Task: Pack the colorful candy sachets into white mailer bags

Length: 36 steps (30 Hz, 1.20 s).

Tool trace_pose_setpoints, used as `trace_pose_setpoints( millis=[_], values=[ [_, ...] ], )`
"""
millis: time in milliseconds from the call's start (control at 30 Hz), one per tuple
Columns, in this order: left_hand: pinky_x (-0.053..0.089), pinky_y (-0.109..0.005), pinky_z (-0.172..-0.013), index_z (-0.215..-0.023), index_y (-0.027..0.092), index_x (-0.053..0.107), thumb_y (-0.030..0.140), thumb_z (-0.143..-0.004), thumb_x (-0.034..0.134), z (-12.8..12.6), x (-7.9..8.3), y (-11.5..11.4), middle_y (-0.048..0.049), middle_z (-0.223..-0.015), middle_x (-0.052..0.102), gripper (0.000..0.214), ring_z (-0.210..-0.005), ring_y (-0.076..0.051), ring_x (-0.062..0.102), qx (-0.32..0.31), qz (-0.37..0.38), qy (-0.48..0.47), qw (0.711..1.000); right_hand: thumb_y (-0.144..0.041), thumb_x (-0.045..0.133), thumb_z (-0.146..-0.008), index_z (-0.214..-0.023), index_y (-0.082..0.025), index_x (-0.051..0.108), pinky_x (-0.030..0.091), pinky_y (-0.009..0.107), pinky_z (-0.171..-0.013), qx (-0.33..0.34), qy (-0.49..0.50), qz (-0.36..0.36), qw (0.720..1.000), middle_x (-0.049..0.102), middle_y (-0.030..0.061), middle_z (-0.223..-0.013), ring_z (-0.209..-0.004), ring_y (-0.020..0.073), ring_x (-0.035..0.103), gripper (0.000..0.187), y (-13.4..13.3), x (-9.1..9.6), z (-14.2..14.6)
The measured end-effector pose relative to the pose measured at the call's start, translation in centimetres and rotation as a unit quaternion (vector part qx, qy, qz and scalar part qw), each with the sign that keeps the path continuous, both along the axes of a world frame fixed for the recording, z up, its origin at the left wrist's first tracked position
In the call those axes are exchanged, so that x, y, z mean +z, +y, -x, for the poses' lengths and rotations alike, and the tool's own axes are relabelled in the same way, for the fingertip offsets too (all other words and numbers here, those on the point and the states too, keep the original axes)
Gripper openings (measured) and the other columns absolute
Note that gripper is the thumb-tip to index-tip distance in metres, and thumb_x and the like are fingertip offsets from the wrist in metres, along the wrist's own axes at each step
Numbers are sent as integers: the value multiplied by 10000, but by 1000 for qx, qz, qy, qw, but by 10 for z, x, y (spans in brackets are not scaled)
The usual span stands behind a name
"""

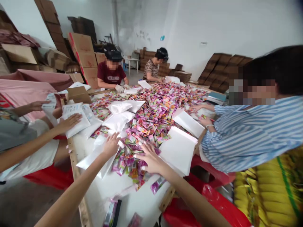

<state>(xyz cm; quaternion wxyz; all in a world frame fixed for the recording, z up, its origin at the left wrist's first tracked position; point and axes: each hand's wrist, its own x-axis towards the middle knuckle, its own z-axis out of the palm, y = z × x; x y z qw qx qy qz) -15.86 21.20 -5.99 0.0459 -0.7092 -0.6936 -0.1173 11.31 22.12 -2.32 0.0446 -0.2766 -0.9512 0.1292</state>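
Note:
My left hand (111,145) reaches out with its fingers extended, over the edge of a white plastic bag (90,160) and beside the heap. Spread fingers of my right hand (151,159) are over the near side of a big heap of small colourful packets (156,110), mostly pink and purple. Whether the fingertips touch the packets is hard to tell. Right of that hand lies a flat white mailer bag (178,149). Plump white bags (117,121) rest on the heap beyond my left hand. Loose packets (156,186) lie near my right wrist.
The white table (99,192) has a raised wooden rim. A co-worker's hand (72,121) presses a labelled white bag at left. A person in a striped shirt (251,132) sits close at right. Two people work across the table. Red stools and yellow sacks (272,189) stand nearby.

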Motion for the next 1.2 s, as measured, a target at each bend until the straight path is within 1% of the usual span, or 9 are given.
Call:
trace_pose_setpoints(
  millis=[167,267,400,533,733,833,967,1067,1200],
  values=[
    [413,-399,-964,-1118,88,567,15,-750,377,-10,-20,-76,-166,-1237,528,421,-1143,-273,487,46,-26,-26,998,-290,612,-733,-1014,-264,688,-27,545,-1087,2,24,43,999,112,66,-1522,-1385,323,37,293,-59,-34,-14],
    [428,-393,-949,-992,117,625,44,-766,381,-16,-29,-112,-151,-1172,566,340,-1094,-263,516,45,0,-52,998,-208,575,-717,-875,-265,727,19,549,-1090,-16,45,79,996,160,24,-1516,-1383,324,59,227,-79,-42,-28],
    [463,-387,-888,-832,162,649,141,-799,413,-12,-26,-139,-118,-1064,630,239,-993,-251,574,53,35,-93,994,-57,481,-639,-730,-255,713,144,515,-1088,-82,92,81,989,324,-9,-1449,-1344,301,219,318,-86,-43,-54],
    [484,-364,-801,-884,171,629,250,-819,434,-10,-14,-152,-91,-972,657,220,-910,-245,605,98,32,-130,986,-56,421,-673,-608,-206,616,375,423,-964,-199,167,67,963,550,66,-1207,-1144,262,471,254,-83,-42,-80],
    [475,-287,-684,-881,173,611,294,-840,466,-40,7,-129,-56,-872,634,193,-768,-184,607,80,18,-232,969,-163,426,-812,-965,-195,562,462,302,-824,-270,279,86,917,631,68,-953,-921,196,585,207,-56,-17,-57],
    [465,-308,-760,-980,180,619,191,-845,433,-61,10,-87,-87,-980,594,230,-921,-215,559,26,-15,-185,982,-152,412,-833,-1006,-184,559,435,286,-858,-231,276,46,932,621,78,-1012,-957,188,567,229,-22,-6,-10],
    [447,-375,-815,-942,214,655,90,-775,458,-73,5,-38,-101,-1049,552,286,-969,-249,505,-15,17,-89,996,-85,439,-797,-1049,-153,565,398,337,-859,-229,139,-2,964,605,122,-1000,-966,233,533,289,18,-9,45],
    [430,-398,-848,-832,203,646,134,-777,496,-64,2,-39,-89,-1023,564,175,-972,-249,498,-35,-11,-120,992,-95,458,-791,-939,-163,597,394,338,-822,-228,105,0,968,600,110,-912,-909,235,534,215,28,-15,46],
    [418,-364,-896,-909,189,530,216,-840,481,-46,9,-68,-69,-1041,596,89,-1010,-206,528,-11,-101,-308,946,-174,398,-840,-955,-188,506,410,310,-804,-279,229,50,931,570,76,-955,-893,198,535,158,21,-14,7]
  ],
)
